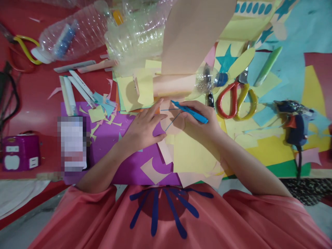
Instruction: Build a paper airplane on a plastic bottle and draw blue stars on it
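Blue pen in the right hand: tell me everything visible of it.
The pen is bright blue, slim and plastic-looking, with a narrow tip. The right hand grips it at a slant, tip towards the picture's upper left, over peach paper bearing blue lines. Whether the tip touches the paper is unclear.

**Mixing matt paper with shiny plastic**

Seeing smooth, matt paper in the peach piece (169,117), the yellow sheet (194,152) and the purple sheet (103,155), and dull, flat card in the tan sheet (197,34). Finding smooth blue plastic on the pen (194,114). Catching bright glints off the clear, ribbed plastic of the bottle (85,38). Noticing glossy plastic on the scissor handles (236,98), with smooth metal in the blades (243,76). Spotting shiny plastic on the purple box (20,152), a sheen on the red tabletop (49,105), and matt cloth in the shirt (103,221).
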A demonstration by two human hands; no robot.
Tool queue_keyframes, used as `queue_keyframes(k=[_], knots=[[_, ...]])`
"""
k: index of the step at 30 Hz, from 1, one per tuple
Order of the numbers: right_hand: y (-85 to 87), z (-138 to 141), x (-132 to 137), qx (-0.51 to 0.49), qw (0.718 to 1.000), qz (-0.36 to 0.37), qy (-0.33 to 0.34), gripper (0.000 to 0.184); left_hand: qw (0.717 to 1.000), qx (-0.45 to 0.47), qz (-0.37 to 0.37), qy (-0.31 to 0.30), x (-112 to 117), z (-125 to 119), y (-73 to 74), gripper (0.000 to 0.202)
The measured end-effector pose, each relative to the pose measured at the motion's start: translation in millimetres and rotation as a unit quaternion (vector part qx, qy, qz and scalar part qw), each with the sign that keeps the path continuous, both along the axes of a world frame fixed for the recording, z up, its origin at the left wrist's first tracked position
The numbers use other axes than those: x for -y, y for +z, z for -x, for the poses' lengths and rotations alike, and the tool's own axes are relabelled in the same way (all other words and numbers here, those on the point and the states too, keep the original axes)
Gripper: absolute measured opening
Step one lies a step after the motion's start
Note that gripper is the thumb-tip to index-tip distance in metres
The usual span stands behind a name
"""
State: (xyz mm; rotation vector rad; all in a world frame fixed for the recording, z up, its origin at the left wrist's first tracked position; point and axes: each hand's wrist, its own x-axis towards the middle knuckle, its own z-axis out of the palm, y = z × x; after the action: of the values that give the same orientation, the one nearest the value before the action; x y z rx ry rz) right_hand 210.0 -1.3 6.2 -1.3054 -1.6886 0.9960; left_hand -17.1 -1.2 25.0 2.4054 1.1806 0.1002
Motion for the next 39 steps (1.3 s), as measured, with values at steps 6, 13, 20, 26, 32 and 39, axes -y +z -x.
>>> queue_keyframes(k=[6, 13, 20, 26, 32, 39], knots=[[1.2, 0.0, -0.2, 0.004, 1.000, 0.006, 0.006, 0.022, 1.000, -0.001, 0.002, 0.000, 0.6, 0.2, -0.5, 0.046], [4.2, 1.4, -0.6, 0.001, 1.000, 0.010, 0.009, 0.022, 1.000, 0.004, 0.012, 0.001, -0.5, 0.3, 1.7, 0.044], [1.7, -0.2, -0.7, 0.008, 1.000, 0.000, 0.019, 0.021, 1.000, 0.011, 0.014, 0.003, -0.2, 1.2, -1.0, 0.042], [1.1, -0.9, -1.2, 0.022, 1.000, 0.002, 0.022, 0.021, 1.000, 0.013, 0.011, 0.003, 0.0, 1.5, -1.0, 0.043], [2.0, -0.6, -0.6, 0.016, 1.000, -0.001, 0.021, 0.020, 1.000, 0.015, 0.003, -0.001, 0.4, 1.7, -2.6, 0.043], [3.4, 0.5, 0.3, 0.009, 1.000, 0.014, 0.022, 0.019, 1.000, 0.017, -0.001, -0.003, -0.7, 2.2, -2.4, 0.042]])
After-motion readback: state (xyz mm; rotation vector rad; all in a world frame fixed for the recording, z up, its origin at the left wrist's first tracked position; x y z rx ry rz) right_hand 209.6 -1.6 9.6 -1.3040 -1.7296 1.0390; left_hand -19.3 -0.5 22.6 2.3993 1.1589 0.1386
